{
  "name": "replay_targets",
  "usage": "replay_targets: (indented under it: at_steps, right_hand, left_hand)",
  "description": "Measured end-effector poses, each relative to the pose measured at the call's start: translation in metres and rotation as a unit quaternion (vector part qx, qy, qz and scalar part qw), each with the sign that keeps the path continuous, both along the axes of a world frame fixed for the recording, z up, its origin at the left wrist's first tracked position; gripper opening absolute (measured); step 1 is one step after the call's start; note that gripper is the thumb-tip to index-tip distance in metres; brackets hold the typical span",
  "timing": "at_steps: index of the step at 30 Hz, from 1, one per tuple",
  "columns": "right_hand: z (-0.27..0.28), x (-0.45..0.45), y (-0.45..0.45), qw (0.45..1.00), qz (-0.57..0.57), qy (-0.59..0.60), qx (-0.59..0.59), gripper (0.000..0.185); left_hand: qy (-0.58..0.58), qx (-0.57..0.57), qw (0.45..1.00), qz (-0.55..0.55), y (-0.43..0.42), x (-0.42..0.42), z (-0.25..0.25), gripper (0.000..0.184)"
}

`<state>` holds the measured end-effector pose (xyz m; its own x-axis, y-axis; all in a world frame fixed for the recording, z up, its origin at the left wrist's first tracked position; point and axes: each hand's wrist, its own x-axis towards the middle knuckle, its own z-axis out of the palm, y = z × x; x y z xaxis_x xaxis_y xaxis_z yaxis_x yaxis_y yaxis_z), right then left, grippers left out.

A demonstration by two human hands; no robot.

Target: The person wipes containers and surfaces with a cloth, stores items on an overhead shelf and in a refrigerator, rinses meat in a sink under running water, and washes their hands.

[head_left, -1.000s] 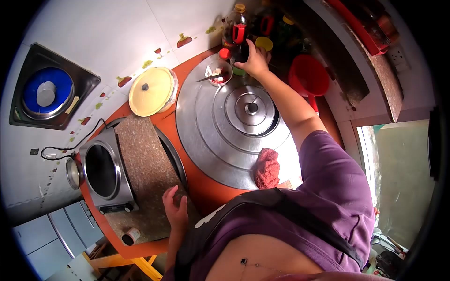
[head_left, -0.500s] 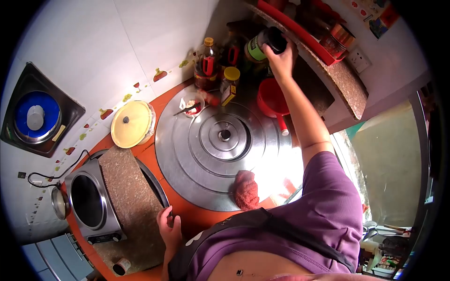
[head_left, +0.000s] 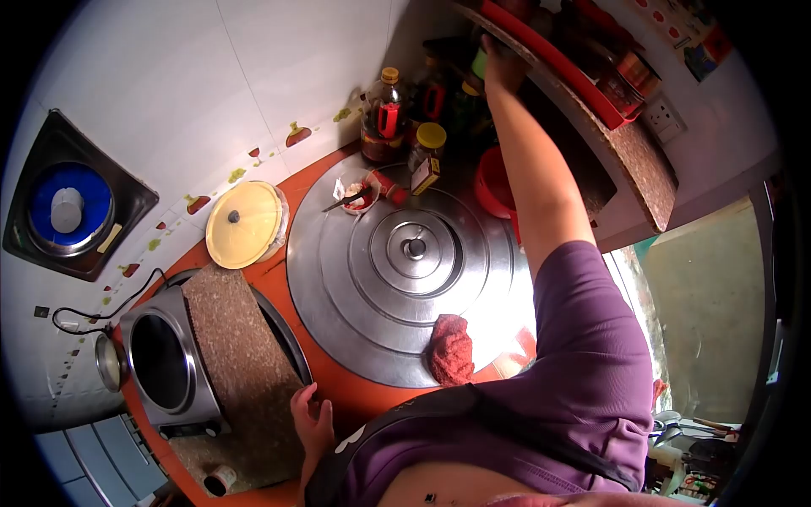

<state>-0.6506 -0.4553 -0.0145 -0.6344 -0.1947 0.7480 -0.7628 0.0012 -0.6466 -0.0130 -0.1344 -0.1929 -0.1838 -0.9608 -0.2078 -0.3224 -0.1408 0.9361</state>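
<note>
My right hand (head_left: 504, 68) reaches up to the dark corner under the stone shelf. Its fingers are closed on a green-labelled jar (head_left: 480, 63), mostly hidden by the shelf and shadow. Low in the view, my left hand (head_left: 312, 418) is held with fingers apart and nothing in it, beside the brown stone slab (head_left: 245, 363). Between the hands lies a large round metal lid (head_left: 338, 279) with a knob. A red cloth (head_left: 452, 351) rests on its near edge, and a small bowl (head_left: 361, 193) with a dark-handled utensil sits at its far left.
A yellow-lidded jar (head_left: 429, 144), a red-handled bottle (head_left: 384, 118) and a red ladle (head_left: 494, 182) stand at the back. On the left are a yellow lid (head_left: 243, 224) and a cooktop (head_left: 162, 359). The stone shelf edge (head_left: 642, 173) overhangs the right side.
My right hand has carried the green-labelled jar from the metal lid's far edge up and back into the dark corner beneath the shelf. My left hand stays low with its fingers apart.
</note>
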Motion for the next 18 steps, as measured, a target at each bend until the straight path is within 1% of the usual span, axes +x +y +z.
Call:
replay_targets:
  at_steps: [1,3,5,11,15,18]
  right_hand:
    - [0.000,-0.019,-0.005,0.996,-0.031,0.039,0.069,0.091]
    - [0.010,-0.039,-0.009,0.991,-0.030,0.060,0.113,0.087]
    - [0.019,-0.054,-0.013,0.992,-0.002,0.038,0.119,0.083]
    - [0.015,-0.082,-0.035,0.984,0.092,-0.080,0.129,0.073]
    - [0.011,-0.085,-0.042,0.973,0.135,-0.137,0.131,0.066]
    - [0.008,-0.077,-0.039,0.964,0.160,-0.157,0.140,0.061]
  left_hand:
    - [0.008,0.004,1.000,0.013,0.000,0.002,-0.003,0.040]
    - [0.015,0.009,0.999,0.028,-0.001,0.005,-0.006,0.040]
    - [0.011,0.011,0.999,0.049,-0.002,0.005,-0.007,0.040]
    - [-0.003,0.022,0.999,0.049,-0.007,0.001,-0.010,0.040]
    - [-0.027,0.012,0.999,0.043,-0.012,-0.007,0.000,0.040]
    - [-0.005,0.029,0.998,0.057,-0.013,-0.009,0.006,0.040]
